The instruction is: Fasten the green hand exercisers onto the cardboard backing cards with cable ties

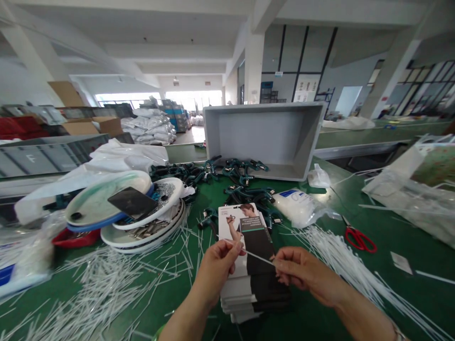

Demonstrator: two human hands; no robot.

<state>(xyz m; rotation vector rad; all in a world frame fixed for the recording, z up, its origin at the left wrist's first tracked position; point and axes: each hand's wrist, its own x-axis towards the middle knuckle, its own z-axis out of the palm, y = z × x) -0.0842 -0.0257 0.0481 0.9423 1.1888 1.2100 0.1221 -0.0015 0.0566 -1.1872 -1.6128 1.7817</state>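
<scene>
White strip (259,257): taut between the hands, above a card stack, sloping down to the right. Left hand (222,260) pinching one part between thumb and fingers, right hand (302,272) pinching the other; right end hidden in the fingers. Beneath and around, green tabletop (350,196), largely covered. Beyond the hands, large gray bin (263,135) tipped toward them, dark green clamps (245,193) overlapping its lower edge, too tangled to count. Left of the left hand, stacked round trays (142,246); silvery pieces (167,189) in a white one, metal parts (142,231) in a lower one, partly covered by the trays above. Nearer, loose strips (95,289) cut off at the picture's lower edge. Under the hands, card stack (261,237), print partly covered by fingers. Beyond the right hand, plastic bag (300,208), contents whitish but unclear; to its right, a strip bundle (334,246) and red-handled scissors (360,240).
</scene>
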